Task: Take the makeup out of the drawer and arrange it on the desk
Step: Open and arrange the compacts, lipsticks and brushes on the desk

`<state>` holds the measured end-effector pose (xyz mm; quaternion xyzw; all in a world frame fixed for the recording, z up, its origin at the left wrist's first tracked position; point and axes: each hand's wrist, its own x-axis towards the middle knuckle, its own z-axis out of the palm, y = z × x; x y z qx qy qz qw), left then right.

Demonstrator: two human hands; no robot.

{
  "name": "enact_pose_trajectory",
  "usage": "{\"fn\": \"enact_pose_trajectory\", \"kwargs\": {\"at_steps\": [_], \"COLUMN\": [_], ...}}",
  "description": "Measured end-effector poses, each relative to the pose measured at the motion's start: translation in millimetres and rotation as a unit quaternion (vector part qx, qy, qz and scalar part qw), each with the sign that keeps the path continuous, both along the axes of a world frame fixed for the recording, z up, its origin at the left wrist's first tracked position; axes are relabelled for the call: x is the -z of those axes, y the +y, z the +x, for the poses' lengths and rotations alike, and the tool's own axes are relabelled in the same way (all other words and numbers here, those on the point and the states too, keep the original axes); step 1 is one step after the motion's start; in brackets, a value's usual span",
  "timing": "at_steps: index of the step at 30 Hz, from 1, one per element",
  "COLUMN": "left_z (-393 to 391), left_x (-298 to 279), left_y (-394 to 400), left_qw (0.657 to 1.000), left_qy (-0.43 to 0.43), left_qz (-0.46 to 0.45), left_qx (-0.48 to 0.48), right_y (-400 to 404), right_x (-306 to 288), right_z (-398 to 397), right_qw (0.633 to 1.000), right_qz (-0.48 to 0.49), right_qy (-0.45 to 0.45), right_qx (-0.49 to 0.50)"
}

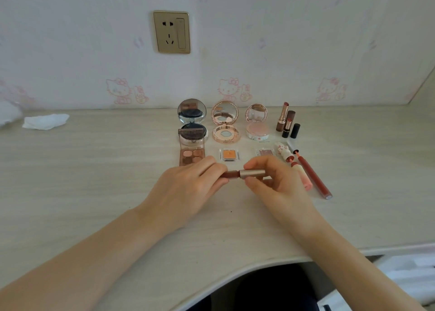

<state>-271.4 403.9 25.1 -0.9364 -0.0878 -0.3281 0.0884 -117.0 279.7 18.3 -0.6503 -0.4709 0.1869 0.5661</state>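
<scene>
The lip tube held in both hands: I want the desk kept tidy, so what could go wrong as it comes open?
1. The hands work just in front of the eyeshadow palette; a slip could knock it.
2. The wand could smear colour on the desk.
3. The open lipsticks standing upright could topple if bumped.

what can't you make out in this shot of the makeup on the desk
Head view only:
- Drawer: not in view, so what remains inside is unknown.
- Tube held between left hand and right hand: both ends covered by fingers; capped or being opened, unclear.
- Eyeshadow palette: near edge hidden by the left hand.
- Lettering on the compacts: too small to read.
- White object: cut off by the left edge.
</scene>
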Motion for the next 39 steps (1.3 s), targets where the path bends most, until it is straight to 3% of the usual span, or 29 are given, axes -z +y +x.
{"fn": "enact_pose_trajectory", "kwargs": {"at_steps": [4,17,22,34,39], "left_z": [-2,1,-2,-4,-5], "left_x": [-3,0,-2,-3,-2], "left_y": [0,5,1,2,2], "left_qw": [0.999,0.999,0.999,1.0,0.994], "left_qy": [-0.008,-0.022,-0.034,-0.016,-0.013], "left_qz": [-0.036,0.039,0.007,-0.027,-0.105], "left_qx": [0.023,-0.006,0.004,-0.002,0.013], "right_y": [-1,0,1,1,0], "right_x": [-2,-4,-1,-1,2], "right_z": [-1,0,1,5,9], "right_qw": [0.999,0.999,1.0,0.996,0.992], "right_qz": [-0.01,0.004,0.008,0.037,0.062], "right_qy": [0.031,0.033,-0.005,0.061,0.081], "right_qx": [0.006,0.03,0.025,0.051,0.078]}}
